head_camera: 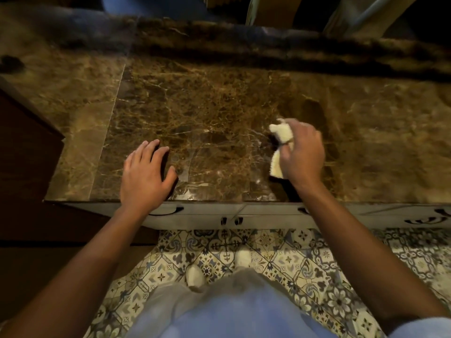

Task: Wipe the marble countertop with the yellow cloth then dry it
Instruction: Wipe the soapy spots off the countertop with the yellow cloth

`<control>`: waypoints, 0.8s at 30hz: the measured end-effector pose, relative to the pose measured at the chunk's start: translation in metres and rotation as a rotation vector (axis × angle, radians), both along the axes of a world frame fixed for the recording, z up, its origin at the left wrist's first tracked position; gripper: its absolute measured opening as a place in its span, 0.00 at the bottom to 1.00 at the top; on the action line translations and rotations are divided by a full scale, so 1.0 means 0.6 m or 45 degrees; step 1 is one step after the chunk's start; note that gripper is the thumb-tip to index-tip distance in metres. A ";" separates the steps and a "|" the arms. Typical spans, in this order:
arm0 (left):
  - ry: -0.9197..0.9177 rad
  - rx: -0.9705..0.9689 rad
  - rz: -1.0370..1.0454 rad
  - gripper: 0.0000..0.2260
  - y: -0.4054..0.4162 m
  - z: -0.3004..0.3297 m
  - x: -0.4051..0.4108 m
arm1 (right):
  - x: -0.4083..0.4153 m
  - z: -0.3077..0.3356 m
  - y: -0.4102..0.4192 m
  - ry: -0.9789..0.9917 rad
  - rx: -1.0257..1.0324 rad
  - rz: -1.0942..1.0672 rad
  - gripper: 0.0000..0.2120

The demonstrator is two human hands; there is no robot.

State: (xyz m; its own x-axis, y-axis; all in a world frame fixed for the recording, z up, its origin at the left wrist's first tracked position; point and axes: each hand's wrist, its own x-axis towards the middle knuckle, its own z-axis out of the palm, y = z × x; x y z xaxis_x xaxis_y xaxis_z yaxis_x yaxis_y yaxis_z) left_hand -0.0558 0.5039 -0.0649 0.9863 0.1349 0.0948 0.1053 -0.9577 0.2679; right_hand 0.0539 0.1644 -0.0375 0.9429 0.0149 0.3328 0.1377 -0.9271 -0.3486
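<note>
A brown veined marble countertop (pixel 210 106) fills the upper half of the head view. My right hand (pixel 302 152) grips a bunched pale yellow cloth (pixel 281 134) just above the marble, right of centre; cloth ends stick out above and below the fist. My left hand (pixel 146 174) rests flat on the counter near its front edge with the fingers spread and nothing in it. The marble between my hands shines.
A raised marble ledge (pixel 268 42) runs along the back of the counter. White cabinet drawers (pixel 268 213) with dark handles sit under the front edge. Dark wood furniture (pixel 22 142) stands at the left. Patterned floor tiles (pixel 280 259) lie below.
</note>
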 end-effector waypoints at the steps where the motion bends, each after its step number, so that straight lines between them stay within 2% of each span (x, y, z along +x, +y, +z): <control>1: -0.004 0.001 0.003 0.27 0.000 -0.001 0.001 | 0.002 0.003 -0.038 -0.019 0.022 -0.097 0.22; 3: -0.009 0.004 0.008 0.27 0.000 -0.003 0.003 | -0.002 -0.006 -0.094 0.020 0.034 -0.222 0.22; 6: -0.032 0.007 0.010 0.27 -0.001 -0.006 0.004 | -0.030 -0.042 -0.103 0.146 -0.094 -0.163 0.24; 12: -0.042 0.004 0.013 0.26 -0.003 -0.004 0.004 | -0.038 -0.058 0.009 0.152 -0.122 -0.151 0.23; 18: -0.033 -0.017 0.017 0.27 -0.005 0.001 0.002 | -0.023 -0.037 0.125 0.170 -0.004 0.150 0.22; 21: -0.028 -0.029 0.020 0.27 -0.004 0.002 0.001 | -0.004 -0.014 0.104 0.221 0.157 0.389 0.22; 24: -0.026 -0.030 0.024 0.27 -0.002 -0.002 0.002 | 0.034 0.015 0.019 0.102 0.110 0.244 0.21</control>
